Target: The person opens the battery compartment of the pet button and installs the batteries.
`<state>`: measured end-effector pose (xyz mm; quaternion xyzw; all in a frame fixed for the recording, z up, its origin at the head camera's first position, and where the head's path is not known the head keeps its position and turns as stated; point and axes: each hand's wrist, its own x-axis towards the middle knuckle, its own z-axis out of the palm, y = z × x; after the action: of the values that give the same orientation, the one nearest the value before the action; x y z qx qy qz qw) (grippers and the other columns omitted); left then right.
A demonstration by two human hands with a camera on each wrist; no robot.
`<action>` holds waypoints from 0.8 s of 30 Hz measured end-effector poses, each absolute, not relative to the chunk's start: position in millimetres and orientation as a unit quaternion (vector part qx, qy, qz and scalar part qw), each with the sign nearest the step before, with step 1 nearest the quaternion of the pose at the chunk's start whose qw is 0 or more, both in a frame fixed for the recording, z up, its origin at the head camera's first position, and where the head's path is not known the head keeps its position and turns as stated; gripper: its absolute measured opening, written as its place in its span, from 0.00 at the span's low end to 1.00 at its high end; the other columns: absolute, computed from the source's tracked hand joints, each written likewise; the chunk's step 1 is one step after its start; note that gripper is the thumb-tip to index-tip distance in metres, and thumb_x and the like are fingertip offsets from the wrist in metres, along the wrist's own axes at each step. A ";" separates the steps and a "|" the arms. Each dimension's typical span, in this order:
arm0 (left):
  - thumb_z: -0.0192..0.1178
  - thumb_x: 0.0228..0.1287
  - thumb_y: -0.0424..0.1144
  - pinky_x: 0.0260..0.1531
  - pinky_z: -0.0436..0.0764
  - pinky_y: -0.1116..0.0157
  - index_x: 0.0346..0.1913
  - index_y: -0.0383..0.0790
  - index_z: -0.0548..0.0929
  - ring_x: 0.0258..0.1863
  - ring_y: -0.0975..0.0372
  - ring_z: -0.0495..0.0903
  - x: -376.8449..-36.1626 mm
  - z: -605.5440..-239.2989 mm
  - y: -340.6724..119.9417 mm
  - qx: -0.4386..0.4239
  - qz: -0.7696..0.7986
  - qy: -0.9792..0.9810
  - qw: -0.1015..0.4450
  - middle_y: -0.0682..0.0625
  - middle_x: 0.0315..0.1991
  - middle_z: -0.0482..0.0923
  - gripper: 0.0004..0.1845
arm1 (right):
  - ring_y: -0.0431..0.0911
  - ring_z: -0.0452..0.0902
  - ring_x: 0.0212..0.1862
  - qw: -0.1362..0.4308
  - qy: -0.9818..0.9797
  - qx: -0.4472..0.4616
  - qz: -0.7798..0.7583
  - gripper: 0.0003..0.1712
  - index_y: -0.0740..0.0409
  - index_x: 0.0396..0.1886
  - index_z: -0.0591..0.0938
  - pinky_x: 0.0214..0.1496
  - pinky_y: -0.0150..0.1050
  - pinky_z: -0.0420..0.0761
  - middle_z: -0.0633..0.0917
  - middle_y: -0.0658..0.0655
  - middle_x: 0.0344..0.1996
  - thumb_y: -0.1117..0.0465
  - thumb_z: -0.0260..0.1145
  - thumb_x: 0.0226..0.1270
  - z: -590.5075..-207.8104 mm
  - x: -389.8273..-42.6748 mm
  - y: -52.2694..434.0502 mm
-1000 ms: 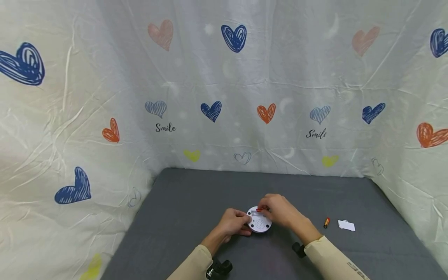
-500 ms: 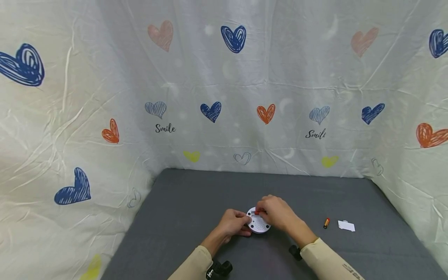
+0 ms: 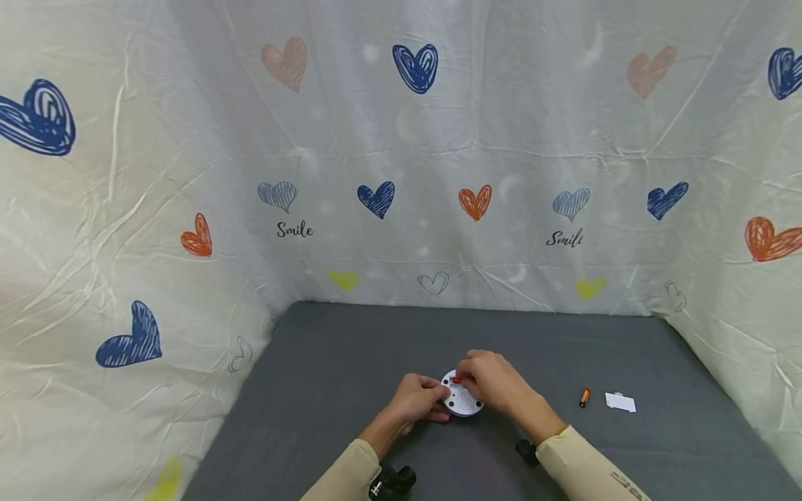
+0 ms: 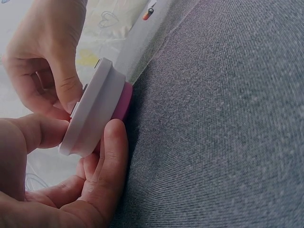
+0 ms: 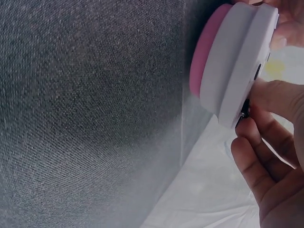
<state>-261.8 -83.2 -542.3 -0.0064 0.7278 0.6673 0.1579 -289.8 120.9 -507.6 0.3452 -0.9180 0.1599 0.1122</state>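
The round white device (image 3: 464, 405) sits on the grey counter (image 3: 351, 348) with its dotted face up, dark round spots near the edge and a recess in the far half. Its pink base (image 4: 123, 101) faces the counter; whether the two touch all round I can't tell. To the left of the device, the left hand (image 3: 421, 398) pinches its rim, thumb on the upper face and other fingers beneath. From the right of the device, the right hand (image 3: 491, 379) reaches over it, thumb and forefinger pinching a red battery (image 3: 457, 380) at the recess; only a bit of the battery shows, and how far it is seated I can't tell. Well to the right of the device lies an orange-and-black battery (image 3: 585, 398), and farther right a white cover (image 3: 620, 402). Behind the device hangs a heart-printed curtain (image 3: 526, 125)
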 end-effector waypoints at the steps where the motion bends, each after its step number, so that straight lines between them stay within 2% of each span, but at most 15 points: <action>1: 0.65 0.75 0.31 0.34 0.96 0.58 0.52 0.24 0.86 0.33 0.54 0.93 -261.8 -542.1 -83.1 -0.007 0.668 0.727 0.158 0.38 0.41 0.88 0.11 | 0.42 0.83 0.35 0.110 -0.917 0.345 0.164 0.06 0.50 0.36 0.92 0.35 0.37 0.86 0.85 0.46 0.33 0.66 0.79 0.67 -507.5 -290.2 122.0; 8: 0.65 0.74 0.30 0.34 0.96 0.60 0.51 0.24 0.86 0.31 0.56 0.92 -261.5 -540.7 -83.2 -0.006 0.674 0.721 0.160 0.38 0.40 0.88 0.11 | 0.42 0.86 0.39 0.101 -0.917 0.337 0.186 0.04 0.52 0.41 0.93 0.41 0.40 0.90 0.89 0.47 0.37 0.64 0.77 0.71 -500.6 -292.9 133.3; 17: 0.64 0.74 0.29 0.34 0.96 0.60 0.50 0.22 0.85 0.30 0.58 0.91 -261.7 -540.8 -84.2 -0.004 0.687 0.708 0.165 0.40 0.38 0.87 0.10 | 0.40 0.84 0.35 0.095 -0.926 0.307 0.198 0.05 0.58 0.41 0.93 0.38 0.39 0.89 0.91 0.50 0.35 0.67 0.73 0.71 -490.5 -299.3 153.6; 24: 0.65 0.73 0.29 0.34 0.96 0.61 0.50 0.23 0.86 0.31 0.58 0.91 -261.3 -539.8 -83.8 -0.008 0.685 0.709 0.168 0.40 0.38 0.88 0.10 | 0.38 0.82 0.36 0.036 -0.941 0.243 0.231 0.05 0.55 0.42 0.94 0.38 0.40 0.87 0.91 0.48 0.35 0.64 0.73 0.74 -490.2 -297.9 156.6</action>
<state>-261.3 -83.8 -539.8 -0.0075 0.7091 0.6847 0.1681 -297.9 156.6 -490.2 0.2426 -0.9414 0.2314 0.0362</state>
